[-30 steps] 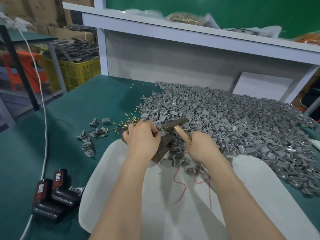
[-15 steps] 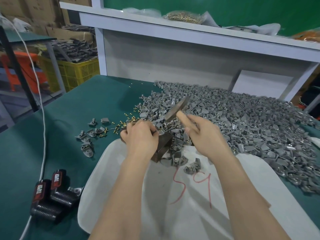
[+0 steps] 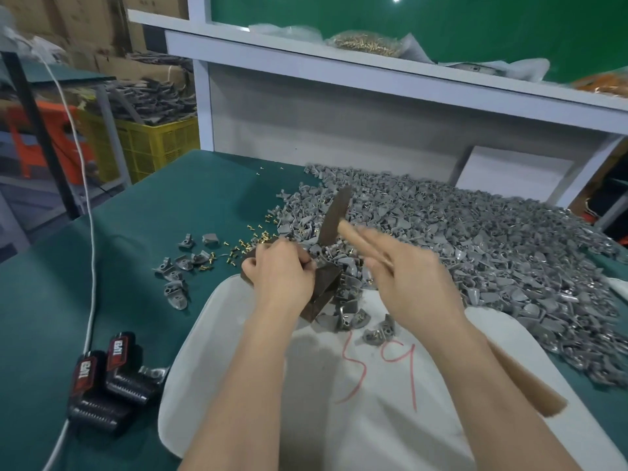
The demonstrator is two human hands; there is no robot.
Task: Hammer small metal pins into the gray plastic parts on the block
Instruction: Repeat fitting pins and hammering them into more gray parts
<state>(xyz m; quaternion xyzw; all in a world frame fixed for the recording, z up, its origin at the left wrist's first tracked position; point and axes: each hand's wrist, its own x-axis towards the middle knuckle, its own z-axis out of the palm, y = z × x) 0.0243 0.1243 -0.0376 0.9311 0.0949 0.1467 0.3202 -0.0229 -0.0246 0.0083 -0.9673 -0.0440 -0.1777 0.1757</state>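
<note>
**Hammer lifted above the block, left hand steadying a part**

Far left of the dark brown metal block (image 3: 324, 283), a thin white cable (image 3: 89, 232) trails down the green table top (image 3: 190, 195). Two black battery packs with red labels (image 3: 112, 382) lie side by side to the lower left of the block, well apart from it. Nearer, still to its left, is a small scatter of loose gray plastic parts (image 3: 176, 270). Between these and the block, tiny brass pins (image 3: 238, 248) are strewn about.

The left hand (image 3: 280, 271) rests on the block's top left. Its fingers are curled and pinch a single gray plastic part (image 3: 317, 264) against the upper face. The block itself sits tilted on the far edge of a white sheet marked with red numerals (image 3: 373, 419), which spreads out on the near side of the block.

Just above and behind the block hangs the hammer (image 3: 334, 215). Its dark metal head stands steeply and is clear of the part, and its pale wooden handle runs down to the right. The right hand (image 3: 418, 283), blurred, is to the right of the block and wraps around that handle. The handle's butt shows past the forearm further right.

A broad heap of gray plastic pieces (image 3: 492, 253) starts behind the block and spreads to its right, some spilling against its right side
</note>
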